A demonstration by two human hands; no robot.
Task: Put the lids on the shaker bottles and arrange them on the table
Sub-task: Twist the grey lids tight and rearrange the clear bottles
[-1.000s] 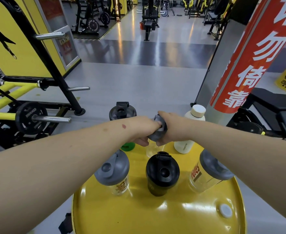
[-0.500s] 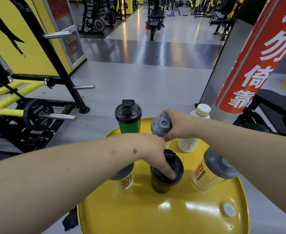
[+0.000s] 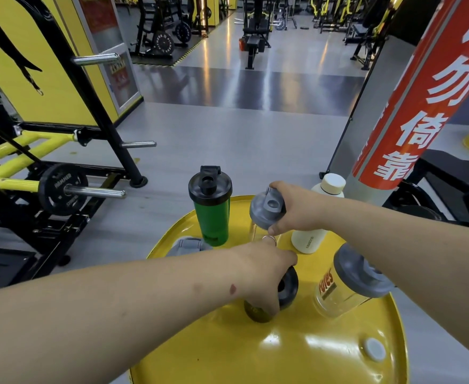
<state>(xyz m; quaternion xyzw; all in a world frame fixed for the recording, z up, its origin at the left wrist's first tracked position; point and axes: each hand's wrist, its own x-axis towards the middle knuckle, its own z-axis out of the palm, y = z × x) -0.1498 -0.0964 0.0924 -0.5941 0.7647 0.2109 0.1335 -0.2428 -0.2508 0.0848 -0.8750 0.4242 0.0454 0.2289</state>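
Several shaker bottles stand on a round yellow drum-top table (image 3: 297, 356). My right hand (image 3: 297, 209) grips the grey lid (image 3: 266, 207) of a clear bottle at the back middle. My left hand (image 3: 263, 273) grips the black lid (image 3: 288, 284) of a dark bottle in the middle, covering most of it. A green bottle with a black lid (image 3: 212, 206) stands at the back left. A clear bottle with a grey lid and red lettering (image 3: 347, 284) stands at the right. Another grey-lidded bottle (image 3: 189, 245) shows partly behind my left forearm.
A white bottle with a cream cap (image 3: 319, 217) stands at the table's back right. A grey pillar with a red banner (image 3: 421, 92) rises close behind it. A weight rack with plates (image 3: 61, 187) fills the left. A small white plug (image 3: 374, 349) sits on the tabletop.
My left hand left the grey lid at the back and came down onto the black-lidded bottle in the middle. My right hand kept its hold on the grey lid.
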